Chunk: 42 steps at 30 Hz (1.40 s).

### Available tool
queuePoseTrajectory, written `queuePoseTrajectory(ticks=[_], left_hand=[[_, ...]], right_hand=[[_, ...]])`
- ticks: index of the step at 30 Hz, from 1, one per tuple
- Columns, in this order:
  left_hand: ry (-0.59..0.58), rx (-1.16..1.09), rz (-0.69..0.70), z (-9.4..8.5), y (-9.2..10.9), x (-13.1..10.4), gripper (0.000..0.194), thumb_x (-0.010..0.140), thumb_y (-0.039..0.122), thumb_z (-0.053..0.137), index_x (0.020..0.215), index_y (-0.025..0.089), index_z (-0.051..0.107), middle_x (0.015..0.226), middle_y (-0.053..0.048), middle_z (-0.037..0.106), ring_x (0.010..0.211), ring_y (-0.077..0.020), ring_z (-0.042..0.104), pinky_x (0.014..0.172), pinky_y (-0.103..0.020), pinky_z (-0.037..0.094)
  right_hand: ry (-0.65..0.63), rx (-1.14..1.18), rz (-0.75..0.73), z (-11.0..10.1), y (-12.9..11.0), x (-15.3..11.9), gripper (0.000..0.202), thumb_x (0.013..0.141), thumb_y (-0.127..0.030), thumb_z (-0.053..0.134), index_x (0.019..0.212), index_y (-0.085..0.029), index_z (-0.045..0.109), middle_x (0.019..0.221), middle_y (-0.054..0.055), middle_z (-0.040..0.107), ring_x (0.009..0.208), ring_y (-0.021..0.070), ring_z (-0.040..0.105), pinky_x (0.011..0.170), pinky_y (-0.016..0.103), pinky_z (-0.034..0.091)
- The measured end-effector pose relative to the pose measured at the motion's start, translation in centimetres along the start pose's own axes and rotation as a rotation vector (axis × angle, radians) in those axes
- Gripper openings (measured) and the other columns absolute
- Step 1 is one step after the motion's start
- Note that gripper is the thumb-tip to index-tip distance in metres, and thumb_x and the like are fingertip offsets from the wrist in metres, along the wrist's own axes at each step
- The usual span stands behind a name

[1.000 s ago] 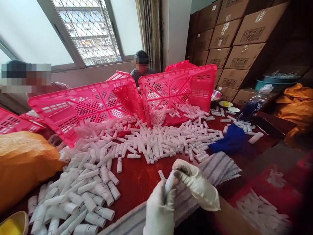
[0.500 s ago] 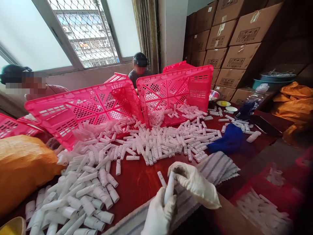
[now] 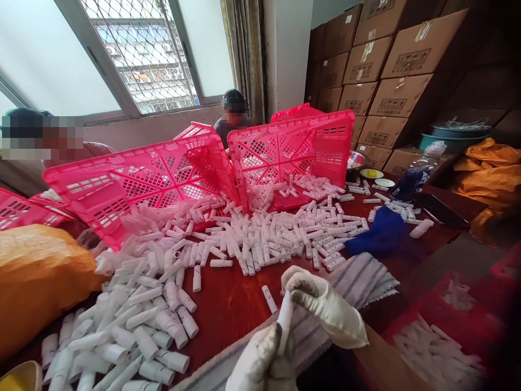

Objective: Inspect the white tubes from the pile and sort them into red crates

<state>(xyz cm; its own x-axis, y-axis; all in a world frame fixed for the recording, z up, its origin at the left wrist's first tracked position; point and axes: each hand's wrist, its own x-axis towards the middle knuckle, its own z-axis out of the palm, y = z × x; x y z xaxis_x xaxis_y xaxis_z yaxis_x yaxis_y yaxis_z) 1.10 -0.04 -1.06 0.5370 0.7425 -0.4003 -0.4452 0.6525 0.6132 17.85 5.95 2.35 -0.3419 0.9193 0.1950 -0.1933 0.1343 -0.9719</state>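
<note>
Between my gloved hands, above the towel, is a white plastic tube (image 3: pixel 285 316), tilted slightly. My left hand (image 3: pixel 260 361) is closed around its lower end. At the top end, the thumb and fingers of my right hand (image 3: pixel 319 304) pinch the tube. Just left of it, a single white tube (image 3: pixel 269 299) with a black mark lies on the red table (image 3: pixel 228 315). A large heap of similar white tubes (image 3: pixel 142 326) spreads over the left side, and smaller ones (image 3: pixel 280 233) are piled in the middle.
Pink plastic crates (image 3: pixel 154 168) lie tipped on their sides behind the tubes. A striped towel (image 3: pixel 362 279) runs along the near edge, with a blue cloth (image 3: pixel 378 231) beyond it. An orange sack (image 3: pixel 44 277) stands left. Two people (image 3: pixel 234 117) sit behind the crates; cartons (image 3: pixel 401 98) are stacked right.
My left hand has turned and slid lower, its fingers now wrapped around the tube's lower part. My right hand stays at the tube's top, shifted very slightly.
</note>
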Motion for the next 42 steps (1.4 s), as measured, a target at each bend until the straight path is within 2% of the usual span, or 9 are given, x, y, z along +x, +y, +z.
queuePoseTrajectory(ticks=[4,10,14,20,28,30,33,37,42], left_hand=[[-0.159,-0.083,-0.045,0.4,0.2,-0.1,0.043,0.075,0.058,0.06,0.071,0.017,0.05,0.044,0.013,0.021,0.034,-0.0001,0.008,0.037,-0.017,0.01],[0.362,0.407,0.239,2.4,-1.0,1.9,0.054,0.065,0.072,0.058,0.071,0.019,0.051,0.058,0.006,0.041,0.049,-0.0067,0.035,0.048,-0.02,0.031],[0.585,0.871,0.353,3.3,-1.3,2.2,0.052,0.081,0.067,0.04,0.076,0.019,0.059,0.071,-0.003,0.06,0.07,-0.0178,0.054,0.07,-0.028,0.042],[0.534,0.948,0.371,3.0,-0.7,1.7,0.046,0.085,0.057,0.04,0.091,0.019,0.065,0.083,-0.007,0.068,0.076,-0.0201,0.061,0.076,-0.027,0.045],[0.59,1.019,0.398,3.3,-2.5,2.5,0.044,0.083,0.051,0.047,0.109,0.021,0.065,0.097,-0.009,0.07,0.091,-0.0256,0.063,0.08,-0.031,0.046],[0.478,1.154,0.412,3.1,-2.9,2.8,0.037,0.08,0.049,0.053,0.104,0.024,0.068,0.093,-0.008,0.071,0.088,-0.026,0.064,0.077,-0.032,0.048],[0.337,1.426,0.459,1.3,0.0,3.0,0.028,0.081,0.04,0.056,0.101,0.024,0.068,0.094,-0.007,0.071,0.085,-0.023,0.065,0.078,-0.031,0.05],[0.867,1.749,0.466,-3.7,8.6,3.6,0.036,0.085,0.016,0.046,0.12,0.017,0.057,0.128,-0.017,0.053,0.114,-0.0324,0.051,0.095,-0.05,0.04],[0.906,1.775,0.448,-8.1,12.6,5.6,0.026,0.087,0.03,0.056,0.109,0.018,0.059,0.121,-0.008,0.056,0.111,-0.0236,0.053,0.095,-0.049,0.042]], right_hand=[[-0.02,-0.021,-0.065,0.6,-0.4,-0.4,0.016,0.088,-0.034,0.056,0.081,-0.021,0.06,0.089,0.003,0.052,0.08,0.0156,0.05,0.074,0.028,0.044],[0.075,-0.159,-0.037,0.8,0.4,-0.9,0.023,0.091,-0.039,0.047,0.091,-0.022,0.062,0.099,0.006,0.059,0.09,0.0193,0.054,0.084,0.031,0.044],[0.074,-0.212,0.066,0.7,0.7,-1.2,0.012,0.084,-0.027,0.057,0.094,-0.021,0.06,0.09,0.003,0.061,0.077,0.0163,0.055,0.074,0.028,0.046],[0.188,-0.378,0.184,1.3,0.1,-1.1,0.021,0.068,-0.002,0.047,0.073,-0.019,0.057,0.07,0.0,0.06,0.068,0.0155,0.058,0.066,0.027,0.046],[0.044,-0.266,0.179,0.1,-0.4,-3.2,0.019,0.081,-0.036,0.056,0.092,-0.02,0.057,0.084,0.004,0.064,0.08,0.0206,0.062,0.074,0.033,0.05],[0.174,-0.463,0.199,-1.1,0.1,-4.4,0.021,0.081,-0.044,0.055,0.083,-0.022,0.058,0.072,0.003,0.064,0.069,0.0201,0.062,0.065,0.032,0.051],[0.433,-0.808,0.24,-3.1,1.1,-6.1,0.015,0.08,-0.041,0.057,0.081,-0.028,0.064,0.065,0.006,0.065,0.067,0.0236,0.064,0.061,0.035,0.049],[0.484,-0.966,0.229,-3.7,2.3,-6.5,0.026,0.077,-0.036,0.061,0.101,-0.031,0.067,0.084,0.01,0.071,0.083,0.0299,0.066,0.067,0.04,0.049],[0.359,-1.132,0.187,0.8,4.5,-1.9,0.028,0.078,-0.028,0.059,0.106,-0.027,0.064,0.103,0.008,0.068,0.094,0.028,0.062,0.08,0.039,0.048]])
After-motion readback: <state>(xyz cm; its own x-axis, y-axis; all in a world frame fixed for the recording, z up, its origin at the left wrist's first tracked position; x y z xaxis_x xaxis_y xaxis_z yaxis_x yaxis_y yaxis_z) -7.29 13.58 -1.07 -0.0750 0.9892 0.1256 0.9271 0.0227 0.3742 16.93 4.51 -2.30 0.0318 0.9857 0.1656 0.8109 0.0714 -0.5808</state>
